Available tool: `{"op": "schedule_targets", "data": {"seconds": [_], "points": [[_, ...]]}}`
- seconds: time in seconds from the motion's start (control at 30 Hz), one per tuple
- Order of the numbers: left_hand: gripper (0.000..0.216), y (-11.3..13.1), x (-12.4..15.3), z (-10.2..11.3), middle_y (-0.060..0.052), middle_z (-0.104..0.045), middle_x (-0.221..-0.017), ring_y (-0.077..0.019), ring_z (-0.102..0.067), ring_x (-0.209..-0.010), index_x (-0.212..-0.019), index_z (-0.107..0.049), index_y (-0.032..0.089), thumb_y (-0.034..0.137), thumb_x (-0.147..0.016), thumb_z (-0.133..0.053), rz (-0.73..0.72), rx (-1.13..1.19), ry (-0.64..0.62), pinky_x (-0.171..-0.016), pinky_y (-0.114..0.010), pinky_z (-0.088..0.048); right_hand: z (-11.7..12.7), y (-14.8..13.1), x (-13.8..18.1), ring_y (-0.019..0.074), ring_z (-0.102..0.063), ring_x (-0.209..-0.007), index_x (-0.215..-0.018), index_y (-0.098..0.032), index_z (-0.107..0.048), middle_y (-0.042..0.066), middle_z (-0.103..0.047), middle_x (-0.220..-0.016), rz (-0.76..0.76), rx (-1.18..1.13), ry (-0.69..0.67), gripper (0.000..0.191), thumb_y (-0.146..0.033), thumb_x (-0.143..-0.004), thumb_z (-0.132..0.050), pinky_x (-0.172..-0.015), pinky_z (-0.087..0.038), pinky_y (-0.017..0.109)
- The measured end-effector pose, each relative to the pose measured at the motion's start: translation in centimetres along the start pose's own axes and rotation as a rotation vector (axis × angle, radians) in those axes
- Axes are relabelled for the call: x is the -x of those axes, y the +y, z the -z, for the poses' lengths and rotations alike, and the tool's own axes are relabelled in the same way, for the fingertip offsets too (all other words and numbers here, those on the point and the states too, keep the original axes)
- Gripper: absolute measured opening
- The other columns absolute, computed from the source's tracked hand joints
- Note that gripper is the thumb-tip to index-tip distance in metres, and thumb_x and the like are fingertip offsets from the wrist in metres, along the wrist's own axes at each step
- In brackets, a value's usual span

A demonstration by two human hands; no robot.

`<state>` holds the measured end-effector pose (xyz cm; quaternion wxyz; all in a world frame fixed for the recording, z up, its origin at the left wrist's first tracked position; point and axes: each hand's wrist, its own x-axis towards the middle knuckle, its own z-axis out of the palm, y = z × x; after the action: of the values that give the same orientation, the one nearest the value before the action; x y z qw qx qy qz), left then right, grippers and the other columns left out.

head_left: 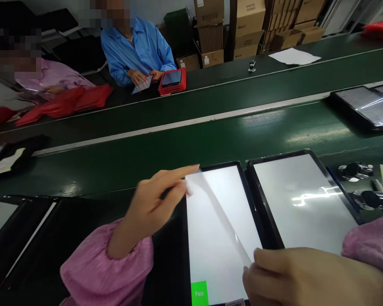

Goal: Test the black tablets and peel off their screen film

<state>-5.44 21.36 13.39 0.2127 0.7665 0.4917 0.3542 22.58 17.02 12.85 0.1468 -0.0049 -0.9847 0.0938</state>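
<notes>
A tablet (217,238) lies in front of me, its screen lit white with a green "Pass" label (199,293) in the lower left corner. A thin clear film (225,216) stretches slantwise over that screen. My right hand (306,276) pinches its lower end near the tablet's right edge. At the upper end, my left hand (158,199) is by the tablet's top left corner, index finger and thumb at the film; the fingertips are slightly blurred. A second tablet (306,199) with a pale, shiny screen lies just to the right, partly behind my right hand.
Metal clamp-like parts (355,171) lie at the right. More tablets rest at the far right (367,106) and left (1,216). Across the green bench (166,151), a person in blue (137,51) handles a tablet beside red sleeves (183,80); another wears pink. Cardboard boxes (249,21) stand behind.
</notes>
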Motion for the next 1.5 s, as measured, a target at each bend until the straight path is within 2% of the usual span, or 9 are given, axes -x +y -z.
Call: {"op": "schedule_targets", "data": {"seconds": [0.13,0.3,0.43,0.6,0.83,1.0,1.2,1.37,1.5], "points": [[0.034,-3.8,-1.4,-2.2,-0.004,-0.082,-0.111,-0.0231,-0.075,-0.105,-0.131,-0.073,0.027,0.039,-0.103,-0.057,0.07,0.006,-0.118,-0.092,-0.034,-0.06,0.0,4.5,-1.3,0.0127,-0.055,-0.057,-0.083,-0.017,-0.074,-0.003,-0.07,-0.071,-0.191,-0.125,0.109,0.016,-0.01,-0.095,-0.067,-0.053,-0.041,0.031],[0.053,-7.2,-1.4,-4.7,-0.01,-0.08,-0.115,-0.0286,-0.075,-0.108,-0.114,-0.081,0.023,0.066,-0.102,-0.053,0.312,0.354,0.05,-0.098,-0.041,-0.06,2.1,13.6,-2.1,0.0135,-0.07,-0.07,-0.087,-0.019,-0.08,-0.001,-0.08,-0.083,-0.601,-0.522,0.452,0.004,-0.019,-0.091,-0.079,-0.064,-0.053,0.025],[0.065,-7.5,-1.1,-6.5,-0.008,-0.08,-0.115,-0.0297,-0.073,-0.115,-0.097,-0.084,0.024,0.075,-0.102,-0.042,0.398,0.494,0.053,-0.109,-0.047,-0.055,4.5,16.9,-1.5,0.0096,-0.067,-0.067,-0.081,-0.02,-0.08,-0.003,-0.079,-0.078,-0.835,-0.625,0.702,0.011,-0.013,-0.079,-0.089,-0.064,-0.056,0.021],[0.064,-7.5,-1.1,-7.2,-0.005,-0.08,-0.106,-0.0259,-0.072,-0.112,-0.087,-0.083,0.026,0.073,-0.103,-0.043,0.327,0.554,0.104,-0.111,-0.043,-0.051,6.2,16.0,-1.2,0.0037,-0.056,-0.045,-0.079,-0.018,-0.08,-0.006,-0.073,-0.067,-0.943,-0.625,0.781,0.015,-0.02,-0.077,-0.094,-0.037,-0.045,0.017],[0.07,-7.4,-1.0,-8.4,-0.007,-0.078,-0.104,-0.0248,-0.072,-0.105,-0.082,-0.083,0.023,0.073,-0.105,-0.039,0.36,0.558,0.205,-0.104,-0.039,-0.054,6.8,14.2,-2.1,0.0029,-0.065,-0.052,-0.083,-0.021,-0.081,-0.008,-0.076,-0.073,-1.131,-0.558,0.731,0.008,-0.016,-0.089,-0.083,-0.045,-0.055,0.015],[0.072,-7.0,-0.5,-8.9,-0.007,-0.078,-0.111,-0.0238,-0.072,-0.11,-0.082,-0.082,0.022,0.068,-0.108,-0.033,0.38,0.517,0.313,-0.106,-0.039,-0.054,6.6,13.5,-1.6,0.0044,-0.069,-0.058,-0.086,-0.026,-0.083,-0.01,-0.073,-0.071,-1.082,-0.557,0.666,0.008,-0.019,-0.088,-0.084,-0.056,-0.061,0.018],[0.034,-5.0,5.4,-8.5,-0.002,-0.075,-0.129,-0.0223,-0.066,-0.127,-0.118,-0.079,0.028,0.052,-0.106,-0.058,0.282,0.569,0.583,-0.113,-0.036,-0.052,6.3,12.0,0.1,0.0119,-0.074,-0.073,-0.102,-0.031,-0.083,-0.007,-0.079,-0.091,-1.022,-0.457,0.517,0.016,-0.042,-0.09,-0.082,-0.064,-0.064,0.03],[0.03,-2.3,11.2,-7.3,-0.007,-0.074,-0.122,-0.021,-0.069,-0.117,-0.114,-0.08,0.026,0.049,-0.102,-0.066,0.271,0.641,0.611,-0.105,-0.034,-0.058,5.0,9.1,1.4,0.0078,-0.058,-0.048,-0.109,-0.036,-0.081,-0.005,-0.073,-0.074,-0.915,-0.301,0.369,0.026,-0.057,-0.098,-0.069,-0.049,-0.055,0.028],[0.032,-0.7,13.9,-6.9,-0.01,-0.074,-0.121,-0.0237,-0.072,-0.114,-0.119,-0.078,0.024,0.047,-0.1,-0.068,0.273,0.566,0.595,-0.104,-0.039,-0.06,3.4,5.8,2.1,0.0097,-0.055,-0.042,-0.116,-0.035,-0.073,-0.008,-0.069,-0.065,-0.815,-0.167,0.254,0.025,-0.048,-0.109,-0.053,-0.046,-0.046,0.029]]}}
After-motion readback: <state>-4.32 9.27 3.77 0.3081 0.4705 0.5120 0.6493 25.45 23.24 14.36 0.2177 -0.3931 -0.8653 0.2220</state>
